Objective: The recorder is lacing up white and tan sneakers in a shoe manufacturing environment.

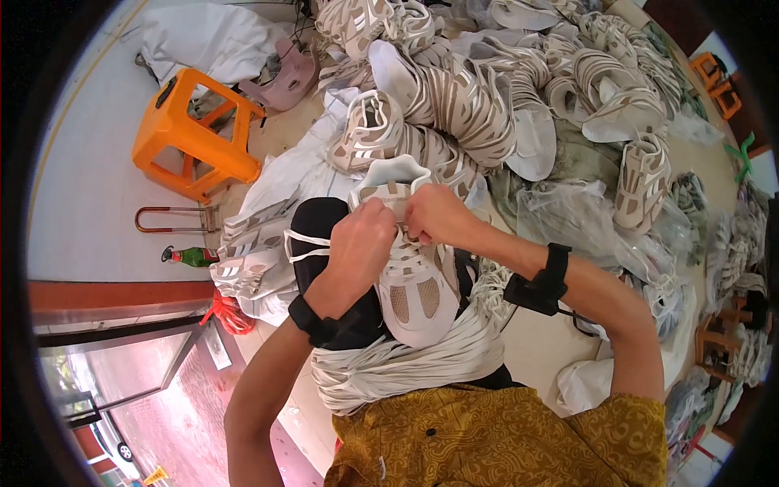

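A beige and white sneaker [418, 300] rests on my lap, its toe toward me and its collar pointing away. Both my hands are at the top of its lacing. My left hand [363, 243] is closed, and a loop of white shoelace [307, 239] sticks out at its left side. On the other side, my right hand [438, 215] is closed with bent fingertips at the upper eyelets. What those fingertips pinch is hidden. Under the sneaker lie a black pad [312, 215] and a thick bundle of white shoelaces [406, 369] across my lap.
Ahead is a large pile of similar sneakers [471, 105], partly in rows. Clear plastic bags [600, 219] lie at the right. An orange stool [195, 134] stands on its side at the left, near a green bottle [191, 256] and a red plastic bag [230, 315].
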The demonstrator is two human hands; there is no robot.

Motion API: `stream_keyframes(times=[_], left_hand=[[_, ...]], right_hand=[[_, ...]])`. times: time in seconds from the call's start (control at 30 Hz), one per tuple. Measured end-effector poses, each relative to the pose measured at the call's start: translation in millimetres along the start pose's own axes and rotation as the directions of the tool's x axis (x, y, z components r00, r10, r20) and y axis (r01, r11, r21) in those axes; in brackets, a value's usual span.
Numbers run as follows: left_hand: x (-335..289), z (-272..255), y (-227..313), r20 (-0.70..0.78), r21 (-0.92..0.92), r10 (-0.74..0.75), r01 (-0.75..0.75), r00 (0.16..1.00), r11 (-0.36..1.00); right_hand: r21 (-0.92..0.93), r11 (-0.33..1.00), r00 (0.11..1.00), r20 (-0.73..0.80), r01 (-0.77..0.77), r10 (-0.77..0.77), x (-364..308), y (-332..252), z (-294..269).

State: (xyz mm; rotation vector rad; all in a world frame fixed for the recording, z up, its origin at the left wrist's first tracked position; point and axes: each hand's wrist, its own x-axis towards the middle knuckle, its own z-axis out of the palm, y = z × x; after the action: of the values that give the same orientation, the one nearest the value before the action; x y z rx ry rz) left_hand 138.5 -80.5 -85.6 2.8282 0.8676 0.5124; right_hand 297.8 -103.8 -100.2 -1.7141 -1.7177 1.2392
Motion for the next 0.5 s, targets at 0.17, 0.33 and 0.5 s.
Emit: stream_keyframes(times=[0.17,0.33,0.5], left_hand=[[1,3,-5,0.001,0.048,0.085,-0.085,0.996,0.995],[7,-1,1,0.102,0.138,0.061,-0.075,0.993,0.988],[-6,6,1,-0.048,0.111,0.102,-0.096,0.994,0.989]], right_hand=[[0.092,0.995,0.998,-0.041,0.046,-0.043,-7,-1,-2],[-0.279,0.958,0.990,-0.105,0.058,-0.090,-13,-12,4],[-0.504,0.863,0.962,-0.230,0.011,-0.147,-14,-10,15]])
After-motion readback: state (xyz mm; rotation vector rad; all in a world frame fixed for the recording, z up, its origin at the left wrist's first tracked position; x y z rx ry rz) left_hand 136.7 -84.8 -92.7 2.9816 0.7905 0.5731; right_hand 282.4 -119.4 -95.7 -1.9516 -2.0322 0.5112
